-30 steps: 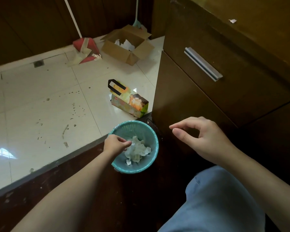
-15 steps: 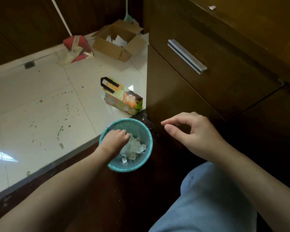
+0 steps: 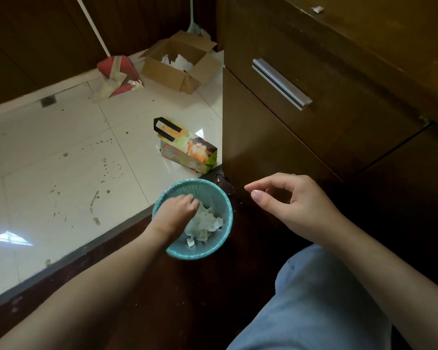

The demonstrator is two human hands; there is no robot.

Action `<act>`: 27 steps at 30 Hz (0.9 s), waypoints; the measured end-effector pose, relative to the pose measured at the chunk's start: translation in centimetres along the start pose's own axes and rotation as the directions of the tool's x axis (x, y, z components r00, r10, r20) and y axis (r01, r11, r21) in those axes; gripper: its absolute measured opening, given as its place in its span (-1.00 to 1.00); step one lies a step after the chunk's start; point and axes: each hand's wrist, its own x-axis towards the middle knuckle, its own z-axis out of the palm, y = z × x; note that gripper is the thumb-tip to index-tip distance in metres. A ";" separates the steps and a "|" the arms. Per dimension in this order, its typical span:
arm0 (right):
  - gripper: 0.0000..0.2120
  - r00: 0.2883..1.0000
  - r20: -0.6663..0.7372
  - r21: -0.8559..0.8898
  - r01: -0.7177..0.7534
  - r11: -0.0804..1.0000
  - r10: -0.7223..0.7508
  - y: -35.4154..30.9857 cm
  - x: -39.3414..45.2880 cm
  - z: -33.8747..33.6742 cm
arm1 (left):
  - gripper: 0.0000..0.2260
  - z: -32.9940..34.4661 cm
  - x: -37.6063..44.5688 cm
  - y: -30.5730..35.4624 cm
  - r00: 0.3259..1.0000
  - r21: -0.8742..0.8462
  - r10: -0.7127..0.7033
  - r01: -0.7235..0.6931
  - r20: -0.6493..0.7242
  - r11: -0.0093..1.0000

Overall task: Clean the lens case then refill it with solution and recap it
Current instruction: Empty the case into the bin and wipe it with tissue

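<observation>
The white tiled floor [image 3: 61,173] carries an open cardboard box [image 3: 180,65], a red dustpan [image 3: 119,74] and a printed carton [image 3: 187,150]; a teal wastebasket [image 3: 213,195] stands on dark wood flooring [image 3: 187,286].

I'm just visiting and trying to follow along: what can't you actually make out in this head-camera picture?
- Left hand, head view: its fingertips curl down into the round teal plastic wastebasket among crumpled white tissues; whether they hold anything is hidden.
- Lens case and solution: nowhere in frame.
- Open brown cardboard box: white scraps inside, too small to identify.
- Right hand: empty, fingers loosely curled; its forearm is cut by the right edge.
</observation>
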 end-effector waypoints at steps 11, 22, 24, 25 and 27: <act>-0.86 1.000 -0.005 0.003 0.020 1.000 -0.020 -1.0 0.3 -0.3 | -0.79 -1.1 0.7 -0.9 0.997 0.036 -0.020 0.018 0.076 0.999; -0.88 0.999 0.009 -0.011 0.031 0.999 -0.031 -0.7 0.4 0.2 | -0.74 -1.5 0.4 -1.3 0.965 -0.140 -0.212 0.234 0.156 0.962; -0.87 0.999 0.013 -0.015 0.034 0.999 -0.034 -0.8 0.4 0.0 | -0.77 -1.4 0.3 -1.3 0.976 -0.045 -0.156 0.164 0.154 0.985; -0.87 0.999 0.009 -0.019 0.037 0.999 -0.037 -0.9 0.4 -0.1 | -0.77 -1.3 0.3 -1.3 0.981 -0.007 -0.132 0.134 0.142 0.991; -0.86 0.999 -0.007 -0.029 0.037 0.999 -0.037 -1.1 0.2 -0.4 | -0.77 -1.0 0.2 -1.3 0.984 -0.015 -0.134 0.137 0.119 0.990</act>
